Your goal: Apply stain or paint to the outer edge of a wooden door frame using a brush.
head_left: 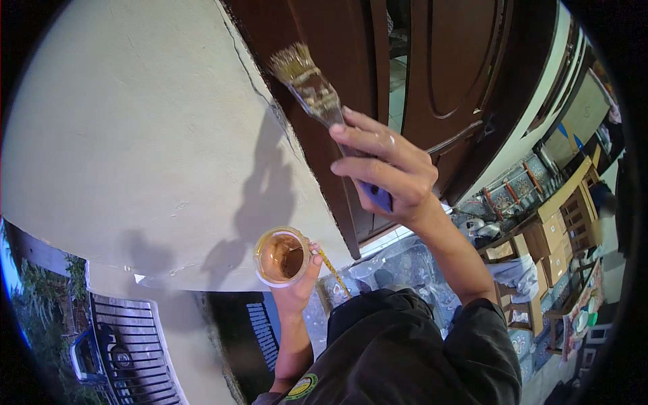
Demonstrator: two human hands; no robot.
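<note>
A paintbrush (316,91) with a metal ferrule and pale, stained bristles is raised in front of the dark brown door frame (324,40). My right hand (398,165) is closed round its handle, and the bristles point up and to the left. Lower down, my left hand (300,287) holds a clear plastic cup (262,260) with brown paint coating its inside. A thin yellow patterned stick (332,272) shows beside the left fingers; whether they grip it I cannot tell. The bristles look apart from the frame and from the cream wall (155,135).
A crack (246,74) runs down the wall beside the frame. The brown panelled door (455,61) stands to the right. Wooden furniture (577,216), cardboard boxes (555,246) and a draped cloth (516,275) crowd the right side. A barred gate (135,344) is at lower left.
</note>
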